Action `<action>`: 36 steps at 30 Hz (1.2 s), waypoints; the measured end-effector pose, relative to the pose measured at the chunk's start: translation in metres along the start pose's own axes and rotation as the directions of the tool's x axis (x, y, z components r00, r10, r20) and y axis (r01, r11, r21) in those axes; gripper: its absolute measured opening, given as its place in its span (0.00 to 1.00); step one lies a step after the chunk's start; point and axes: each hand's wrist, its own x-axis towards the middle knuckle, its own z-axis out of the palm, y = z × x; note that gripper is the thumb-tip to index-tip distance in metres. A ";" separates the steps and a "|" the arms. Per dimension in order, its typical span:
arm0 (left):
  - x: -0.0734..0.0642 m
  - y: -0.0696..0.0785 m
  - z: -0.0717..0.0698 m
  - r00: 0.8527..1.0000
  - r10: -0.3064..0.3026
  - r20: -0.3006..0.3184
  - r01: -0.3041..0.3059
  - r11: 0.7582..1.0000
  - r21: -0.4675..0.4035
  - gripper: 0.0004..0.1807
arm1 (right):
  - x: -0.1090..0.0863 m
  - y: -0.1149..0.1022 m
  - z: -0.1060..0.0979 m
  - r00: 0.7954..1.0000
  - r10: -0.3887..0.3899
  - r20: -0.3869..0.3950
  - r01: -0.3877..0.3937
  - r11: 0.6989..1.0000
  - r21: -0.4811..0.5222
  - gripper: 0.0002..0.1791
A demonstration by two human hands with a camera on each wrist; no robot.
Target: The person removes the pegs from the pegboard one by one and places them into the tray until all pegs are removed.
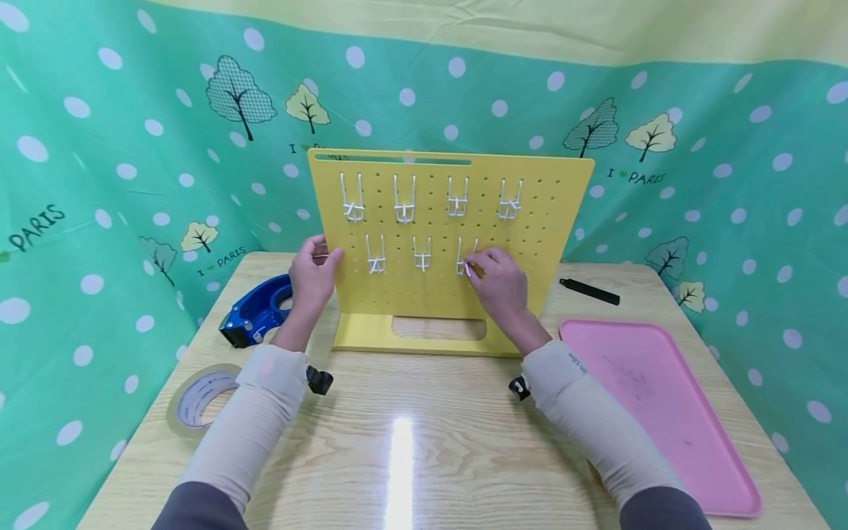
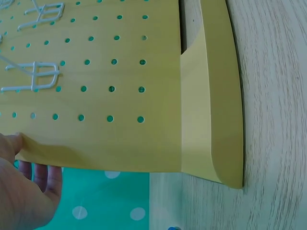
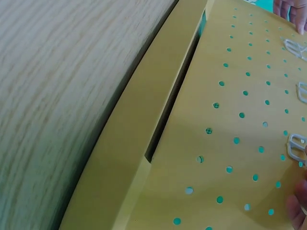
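A yellow pegboard (image 1: 411, 294) stands upright on its base, with white wire hooks in two rows on its face. My left hand (image 1: 314, 274) grips the board's left edge, thumb on the front and fingers behind, as the left wrist view also shows. With thumb and fingertips my right hand (image 1: 500, 285) pinches the rightmost hook (image 1: 460, 266) of the lower row. Left of it in that row hang another hook (image 1: 422, 258) and a further hook (image 1: 376, 263). In the right wrist view only part of the right hand (image 3: 297, 208) appears, beside the pinched hook (image 3: 296, 147).
Left on the wooden table (image 1: 424, 471) lie a blue tape dispenser (image 1: 255, 311) and a roll of clear tape (image 1: 182, 403). To the right are a pink tray (image 1: 636, 397) and a black box cutter-like object (image 1: 589, 291). A green dotted curtain (image 1: 411, 118) hangs behind.
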 end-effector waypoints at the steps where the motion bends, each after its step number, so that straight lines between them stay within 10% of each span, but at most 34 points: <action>1: 0.000 0.000 0.000 1.000 -0.001 0.000 0.001 1.000 0.000 0.21 | 0.000 0.000 0.000 1.000 -0.005 -0.002 0.005 1.000 -0.003 0.04; 29: -0.001 -0.003 0.002 1.000 -0.003 -0.005 0.003 1.000 0.005 0.20 | -0.002 0.001 -0.010 0.983 -0.146 -0.107 0.143 0.989 -0.041 0.04; 36: -0.001 -0.003 0.001 1.000 -0.009 -0.005 0.009 1.000 0.013 0.21 | -0.006 0.006 -0.033 0.996 -0.094 -0.012 0.093 0.993 -0.072 0.05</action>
